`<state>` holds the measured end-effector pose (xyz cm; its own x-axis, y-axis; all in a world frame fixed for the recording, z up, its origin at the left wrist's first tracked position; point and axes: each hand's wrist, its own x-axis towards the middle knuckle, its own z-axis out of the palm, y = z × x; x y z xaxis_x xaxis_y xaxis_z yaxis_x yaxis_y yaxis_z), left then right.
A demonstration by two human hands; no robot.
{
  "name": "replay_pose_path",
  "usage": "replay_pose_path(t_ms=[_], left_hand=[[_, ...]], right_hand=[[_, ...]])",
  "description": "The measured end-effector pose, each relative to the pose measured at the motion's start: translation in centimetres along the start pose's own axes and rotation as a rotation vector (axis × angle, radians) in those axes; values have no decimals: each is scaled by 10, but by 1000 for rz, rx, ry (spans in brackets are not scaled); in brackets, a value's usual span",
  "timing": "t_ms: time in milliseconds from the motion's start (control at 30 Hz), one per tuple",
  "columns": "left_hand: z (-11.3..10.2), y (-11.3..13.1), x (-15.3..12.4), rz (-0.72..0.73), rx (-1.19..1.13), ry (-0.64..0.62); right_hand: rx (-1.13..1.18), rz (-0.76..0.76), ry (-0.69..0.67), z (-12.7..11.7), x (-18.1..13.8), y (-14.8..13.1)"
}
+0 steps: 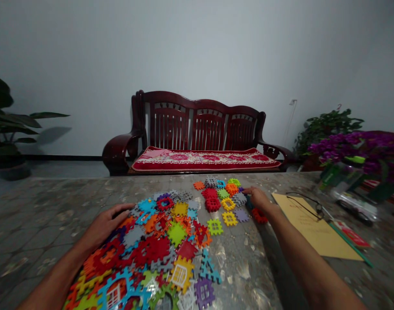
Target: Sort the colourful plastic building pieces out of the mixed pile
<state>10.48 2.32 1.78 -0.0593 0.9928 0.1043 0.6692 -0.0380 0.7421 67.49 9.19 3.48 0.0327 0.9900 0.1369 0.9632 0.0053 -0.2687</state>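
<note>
Interlocking plastic building pieces in many colours form a large loose pile (145,249) on the table in front of me. My left hand (109,221) rests along the pile's left edge, fingers stretched out over the outer pieces and nothing gripped. To the right of the pile, a smaller group of window and square pieces lies in short stacks, with red (212,203), yellow (229,218) and grey (238,199) ones among them. At this group's right side is my right hand (257,199), index finger extended to a small purple piece (241,189). Its thumb is hidden. Under it are a dark blue piece and an orange-red piece (259,216).
A patterned grey tabletop (245,267) carries everything. On the right lie a yellow paper envelope (309,224), glasses (318,211), a green pencil (352,245) and a clear bottle (347,176) by purple flowers (361,148). A wooden bench (197,125) stands beyond the table.
</note>
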Motion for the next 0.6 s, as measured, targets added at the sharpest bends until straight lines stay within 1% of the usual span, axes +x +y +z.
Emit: replay_pose_path(t_ms=[267, 467, 600], left_hand=[[1, 2, -1, -5, -10, 12], [0, -1, 1, -7, 26, 13], [1, -3, 1, 3, 22, 5]], right_hand=[[-45, -29, -32, -2, 1, -6], [-73, -10, -34, 0, 2, -8], [-105, 33, -26, -2, 2, -5]])
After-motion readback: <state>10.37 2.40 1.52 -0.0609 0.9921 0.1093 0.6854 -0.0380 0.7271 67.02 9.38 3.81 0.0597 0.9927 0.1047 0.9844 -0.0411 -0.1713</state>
